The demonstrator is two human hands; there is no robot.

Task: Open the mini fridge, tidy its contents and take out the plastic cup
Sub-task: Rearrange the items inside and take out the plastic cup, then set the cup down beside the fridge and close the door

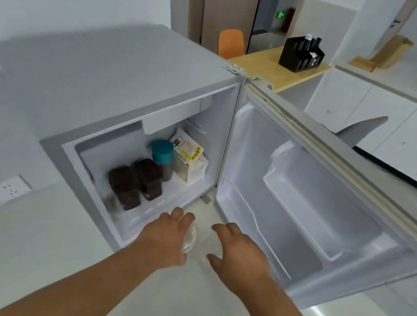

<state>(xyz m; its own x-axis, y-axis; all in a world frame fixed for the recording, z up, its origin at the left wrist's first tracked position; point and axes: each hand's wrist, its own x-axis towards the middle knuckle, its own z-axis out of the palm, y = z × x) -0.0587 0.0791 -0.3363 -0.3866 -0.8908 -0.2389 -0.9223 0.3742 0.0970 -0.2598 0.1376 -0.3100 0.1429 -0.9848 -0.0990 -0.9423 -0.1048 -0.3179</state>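
The grey mini fridge (123, 69) stands on the floor with its door (304, 199) swung wide open to the right. Inside it are two dark brown containers (133, 184), a jar with a teal lid (162, 152) and a white bread bag (188, 157). In front of the fridge a clear plastic cup (190, 239) lies tilted just above the floor. My left hand (166, 235) is closed around the cup's left side. My right hand (236, 251) hovers just right of the cup with its fingers spread, holding nothing.
The door's inner shelves (310, 208) hold nothing. A wall socket (10, 188) sits low on the left wall. Behind the fridge are a wooden counter (277, 68) with a black organiser (301, 54), an orange chair (231, 42) and white cabinets (396, 123). The floor is pale and glossy.
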